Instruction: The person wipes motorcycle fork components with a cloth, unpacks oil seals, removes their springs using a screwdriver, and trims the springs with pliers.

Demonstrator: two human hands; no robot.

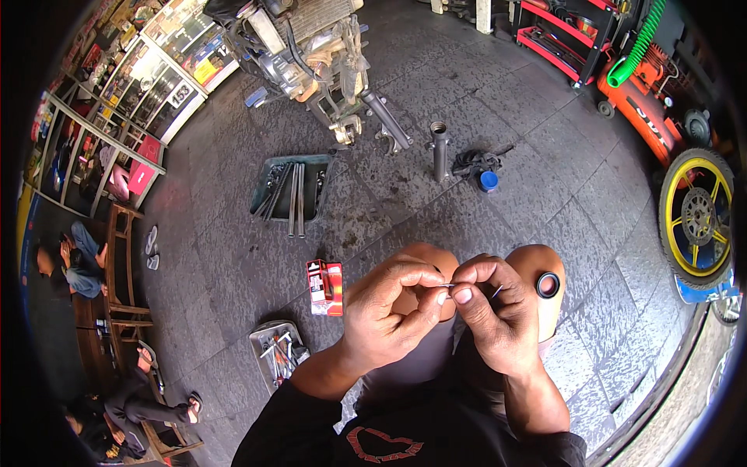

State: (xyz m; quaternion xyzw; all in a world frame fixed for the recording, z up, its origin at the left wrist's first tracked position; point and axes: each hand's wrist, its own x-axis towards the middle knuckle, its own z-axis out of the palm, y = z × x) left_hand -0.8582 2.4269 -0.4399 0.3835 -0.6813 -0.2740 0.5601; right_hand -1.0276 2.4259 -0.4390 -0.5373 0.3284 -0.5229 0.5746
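Observation:
My left hand [397,311] and my right hand [498,311] meet above my knees, fingertips pinched together. Between them is a thin metal wire [447,285], and a short dark bit of it shows beside my right fingers. Its full shape is mostly hidden by the fingers. A black rubber ring [548,285], like an oil seal, rests on my right knee, just right of my right hand. Left of my left hand, a red and white box [324,288] stands on the floor.
Ahead lie a tray [268,167] of metal tubes, a partly stripped motorcycle [311,62], an upright fork tube [440,152] and a blue-lidded jar [488,181]. A tool tray [278,350] sits left. A yellow wheel [695,218] and orange compressor [642,117] stand right. Two people sit at left.

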